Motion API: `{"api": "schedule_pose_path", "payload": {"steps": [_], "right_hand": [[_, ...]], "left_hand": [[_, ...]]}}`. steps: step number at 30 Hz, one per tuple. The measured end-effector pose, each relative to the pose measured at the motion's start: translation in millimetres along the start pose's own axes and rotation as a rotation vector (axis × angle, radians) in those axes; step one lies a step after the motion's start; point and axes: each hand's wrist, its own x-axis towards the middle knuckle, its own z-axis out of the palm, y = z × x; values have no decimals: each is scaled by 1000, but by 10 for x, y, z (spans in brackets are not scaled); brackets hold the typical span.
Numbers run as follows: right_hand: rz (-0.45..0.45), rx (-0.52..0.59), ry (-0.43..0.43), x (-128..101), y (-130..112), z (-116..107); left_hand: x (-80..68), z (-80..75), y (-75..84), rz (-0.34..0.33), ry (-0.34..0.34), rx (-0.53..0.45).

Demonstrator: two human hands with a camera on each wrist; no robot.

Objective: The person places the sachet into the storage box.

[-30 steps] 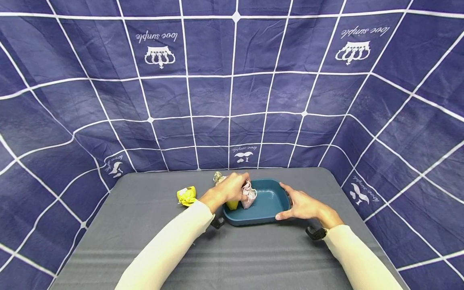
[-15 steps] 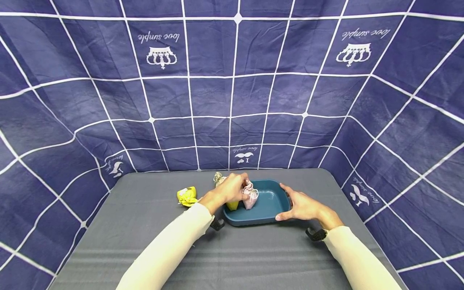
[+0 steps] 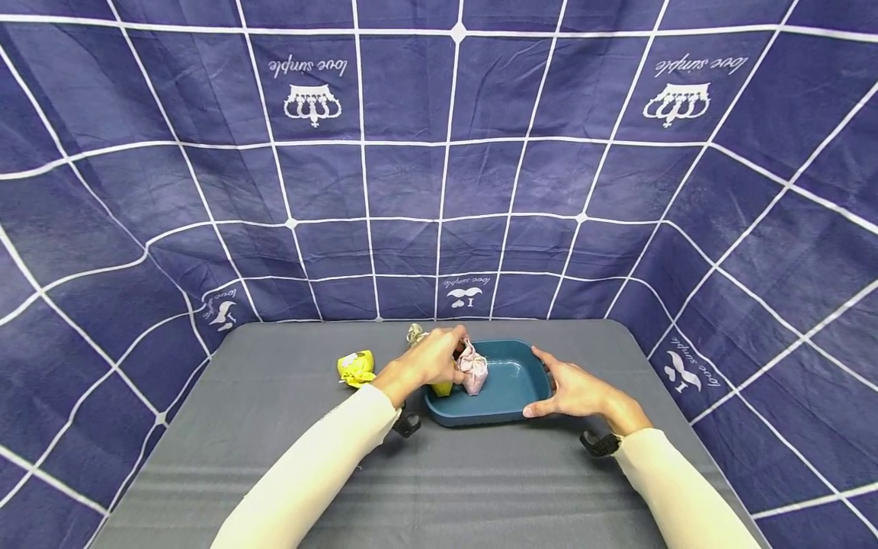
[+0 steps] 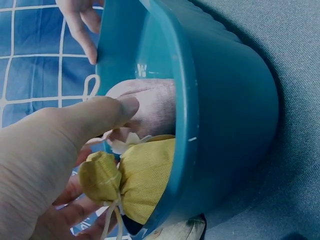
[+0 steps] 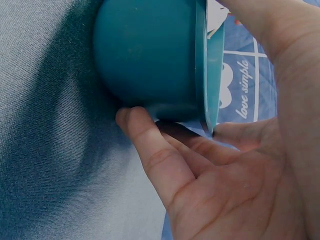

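Note:
A blue-green plastic tray with rounded corners stands on the grey table. My left hand reaches over its left end and pinches a pale pink drawstring pouch inside it; the thumb lies on the cloth in the left wrist view. Beside it, a yellow drawstring pouch stands in the same end, its tied neck near my other fingers. My right hand grips the tray's right end, thumb at the front corner and fingers along the outer wall; in the right wrist view fingertips touch the wall low down.
A second yellow pouch lies on the grey table left of the tray. Behind my left hand, just outside the tray, is a beige pouch. A blue checked cloth hangs behind and at both sides.
The pink pouch has shifted slightly right relative to my left hand and shows more of its body. My right hand and the tray have stayed in place.

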Motion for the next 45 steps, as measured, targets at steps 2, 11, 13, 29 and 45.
{"api": "schedule_pose_path", "payload": {"steps": [2, 11, 13, 29, 45], "right_hand": [[-3, 5, -2, -5, -8, -2], [-13, 10, -5, -30, -27, -11], [-17, 4, -4, -27, -25, -10], [-5, -9, 8, -28, -12, 8], [-2, -23, 15, -18, -3, 5]], "left_hand": [[-32, -22, 9, -7, 0, 7], [-185, -113, 9, -16, 30, -21], [-225, -133, -2, -22, 36, -25], [-672, -383, -212, 13, 113, -22], [-1202, -410, -477, -49, 177, 32]]}}
